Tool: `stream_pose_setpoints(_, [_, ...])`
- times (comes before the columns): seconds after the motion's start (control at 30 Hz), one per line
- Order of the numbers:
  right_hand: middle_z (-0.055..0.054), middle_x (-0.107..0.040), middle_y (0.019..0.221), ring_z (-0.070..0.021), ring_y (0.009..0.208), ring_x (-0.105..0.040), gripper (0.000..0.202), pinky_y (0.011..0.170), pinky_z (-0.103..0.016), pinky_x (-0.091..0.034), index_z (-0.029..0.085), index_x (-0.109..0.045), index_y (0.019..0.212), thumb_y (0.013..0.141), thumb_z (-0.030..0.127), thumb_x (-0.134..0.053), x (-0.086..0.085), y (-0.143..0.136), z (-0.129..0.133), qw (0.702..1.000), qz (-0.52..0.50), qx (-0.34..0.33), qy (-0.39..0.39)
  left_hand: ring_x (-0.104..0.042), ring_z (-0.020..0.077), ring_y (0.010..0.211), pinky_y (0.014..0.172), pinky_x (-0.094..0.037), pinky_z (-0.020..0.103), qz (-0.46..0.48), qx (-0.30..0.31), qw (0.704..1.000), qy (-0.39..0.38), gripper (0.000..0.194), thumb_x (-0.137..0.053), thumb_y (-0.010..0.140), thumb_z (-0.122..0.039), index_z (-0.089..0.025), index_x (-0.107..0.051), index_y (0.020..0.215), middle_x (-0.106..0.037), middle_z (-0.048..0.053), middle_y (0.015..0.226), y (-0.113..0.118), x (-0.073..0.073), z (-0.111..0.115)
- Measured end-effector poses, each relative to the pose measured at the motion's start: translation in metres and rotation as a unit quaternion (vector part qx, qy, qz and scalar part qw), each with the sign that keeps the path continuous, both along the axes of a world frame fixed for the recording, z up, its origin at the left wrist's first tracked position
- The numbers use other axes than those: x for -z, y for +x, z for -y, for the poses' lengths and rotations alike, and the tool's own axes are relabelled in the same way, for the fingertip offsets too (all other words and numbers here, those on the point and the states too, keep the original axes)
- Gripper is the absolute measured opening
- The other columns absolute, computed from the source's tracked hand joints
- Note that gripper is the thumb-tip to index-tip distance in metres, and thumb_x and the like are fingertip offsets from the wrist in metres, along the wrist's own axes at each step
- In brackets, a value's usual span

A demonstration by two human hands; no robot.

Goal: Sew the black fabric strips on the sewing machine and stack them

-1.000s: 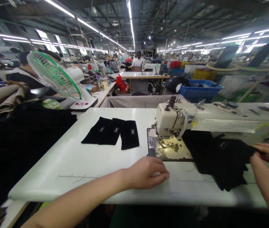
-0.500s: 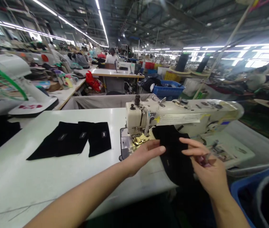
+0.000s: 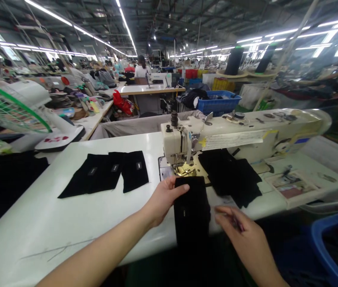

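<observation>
My left hand (image 3: 159,203) pinches the top left edge of a black fabric piece (image 3: 193,219), its thumb lying on the front. The piece has a small light label and hangs over the table's front edge, just before the needle area of the sewing machine (image 3: 183,143). Right of the piece is my right hand (image 3: 243,235), fingers curled and slightly blurred; a small dark object shows in its palm, too unclear to name. More black fabric pieces (image 3: 231,175) lie in a pile under the machine arm. Three labelled black pieces (image 3: 104,173) overlap on the left of the white table (image 3: 118,223).
A fan (image 3: 28,99) stands at the left, beside dark cloth (image 3: 7,187). A tray (image 3: 294,185) with small parts sits at the right of the table. A blue bin (image 3: 327,243) is at lower right, and a blue basket (image 3: 219,103) stands behind the machine.
A labelled black piece is now apart from the pile, lower and to the left, in my left hand. My right hand has moved down, off the pile. The view has shifted slightly.
</observation>
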State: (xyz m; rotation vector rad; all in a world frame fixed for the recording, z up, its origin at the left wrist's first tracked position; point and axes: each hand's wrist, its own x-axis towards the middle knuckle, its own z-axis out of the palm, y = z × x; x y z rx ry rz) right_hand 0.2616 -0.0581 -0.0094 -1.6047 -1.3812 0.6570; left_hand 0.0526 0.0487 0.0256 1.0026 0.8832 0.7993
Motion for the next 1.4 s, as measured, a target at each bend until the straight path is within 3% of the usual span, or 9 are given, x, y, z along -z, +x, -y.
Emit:
stream_pose_setpoints(0.1, [-0.009, -0.071, 0.116, -0.0189, 0.078, -0.069, 0.022, 0.066, -0.029, -0.060, 0.025, -0.076, 0.101, 0.089, 0.041, -0.070, -0.018, -0.008, 0.001, 0.981, 0.098, 0.042, 0.160, -0.064, 0.0153, 0.070, 0.070, -0.050, 0.027, -0.098, 0.133, 0.983, 0.076, 0.020, -0.077, 0.079, -0.033, -0.014, -0.072, 0.085, -0.072, 0.001, 0.078, 0.001, -0.005, 0.010])
stream_pose_setpoints(0.27, [-0.003, -0.070, 0.091, -0.0157, 0.077, -0.068, 0.011, 0.064, -0.023, -0.054, 0.025, -0.074, 0.098, 0.093, 0.028, -0.065, -0.051, -0.023, -0.011, 0.966, 0.146, -0.117, 0.177, -0.063, 0.0156, 0.078, 0.077, -0.050, 0.025, -0.097, 0.276, 0.942, 0.166, 0.017, -0.068, 0.087, -0.030, -0.016, -0.075, 0.092, -0.071, 0.000, 0.083, 0.011, -0.014, 0.026])
stream_pose_setpoints(0.4, [0.002, -0.065, 0.074, -0.0120, 0.058, -0.057, 0.018, 0.052, -0.021, -0.046, 0.025, -0.070, 0.079, 0.092, 0.037, -0.065, -0.051, -0.004, -0.016, 0.987, 0.112, -0.005, 0.117, -0.057, 0.0121, 0.065, 0.061, -0.046, 0.021, -0.177, 0.279, 0.933, 0.145, 0.024, -0.064, 0.089, -0.036, -0.015, -0.075, 0.092, -0.068, -0.001, 0.076, -0.012, -0.014, 0.018])
stream_pose_setpoints(0.5, [0.003, -0.064, 0.066, -0.0128, 0.051, -0.052, 0.026, 0.046, -0.022, -0.042, 0.025, -0.073, 0.078, 0.083, 0.050, -0.070, -0.041, 0.014, -0.012, 0.993, 0.073, 0.085, 0.035, -0.063, 0.0153, 0.078, 0.073, -0.051, 0.024, -0.215, 0.255, 0.928, 0.169, 0.024, -0.063, 0.089, -0.036, -0.016, -0.076, 0.096, -0.072, 0.002, 0.087, -0.042, -0.015, 0.000])
stream_pose_setpoints(0.77, [0.000, -0.068, 0.067, -0.0191, 0.063, -0.064, 0.030, 0.060, -0.025, -0.051, 0.022, -0.070, 0.074, 0.085, 0.049, -0.061, 0.009, -0.026, 0.011, 0.981, -0.070, -0.100, -0.152, -0.067, 0.0214, 0.092, 0.089, -0.051, 0.033, -0.218, 0.105, 0.960, 0.143, 0.034, -0.067, 0.084, -0.048, -0.017, -0.075, 0.096, -0.076, 0.004, 0.096, -0.070, -0.005, -0.058])
stream_pose_setpoints(0.97, [-0.004, -0.072, 0.088, -0.0162, 0.065, -0.062, 0.022, 0.062, -0.026, -0.052, 0.022, -0.060, 0.075, 0.089, 0.039, -0.055, 0.031, -0.050, 0.011, 0.997, -0.040, -0.037, -0.059, -0.064, 0.0193, 0.083, 0.084, -0.048, 0.029, -0.318, 0.160, 0.907, 0.224, 0.029, -0.069, 0.080, -0.043, -0.017, -0.078, 0.087, -0.074, 0.001, 0.083, -0.056, 0.014, -0.090])
stream_pose_setpoints(1.13, [-0.008, -0.073, 0.103, -0.0236, 0.089, -0.070, 0.038, 0.074, -0.032, -0.058, 0.021, -0.067, 0.109, 0.083, 0.048, -0.069, 0.025, -0.043, -0.010, 0.999, 0.031, -0.001, -0.017, -0.067, 0.0205, 0.095, 0.096, -0.046, 0.032, -0.238, 0.200, 0.928, 0.203, 0.030, -0.074, 0.079, -0.043, -0.018, -0.079, 0.095, -0.077, 0.003, 0.097, -0.059, 0.012, -0.096])
stream_pose_setpoints(1.3, [-0.004, -0.076, 0.084, -0.0231, 0.079, -0.074, 0.025, 0.073, -0.031, -0.060, 0.023, -0.074, 0.099, 0.086, 0.040, -0.061, 0.022, -0.046, -0.016, 0.997, -0.023, -0.052, -0.049, -0.066, 0.0213, 0.108, 0.105, -0.042, 0.035, -0.197, 0.189, 0.947, 0.170, 0.032, -0.071, 0.083, -0.045, -0.019, -0.077, 0.102, -0.076, 0.005, 0.109, -0.068, 0.005, -0.094])
stream_pose_setpoints(1.4, [-0.003, -0.075, 0.082, -0.0216, 0.074, -0.073, 0.024, 0.069, -0.029, -0.060, 0.022, -0.072, 0.101, 0.086, 0.039, -0.062, 0.025, -0.051, -0.009, 0.997, -0.037, -0.049, -0.046, -0.067, 0.0209, 0.102, 0.097, -0.048, 0.033, -0.236, 0.188, 0.935, 0.186, 0.029, -0.068, 0.085, -0.042, -0.019, -0.077, 0.102, -0.077, 0.004, 0.105, -0.066, 0.009, -0.097])
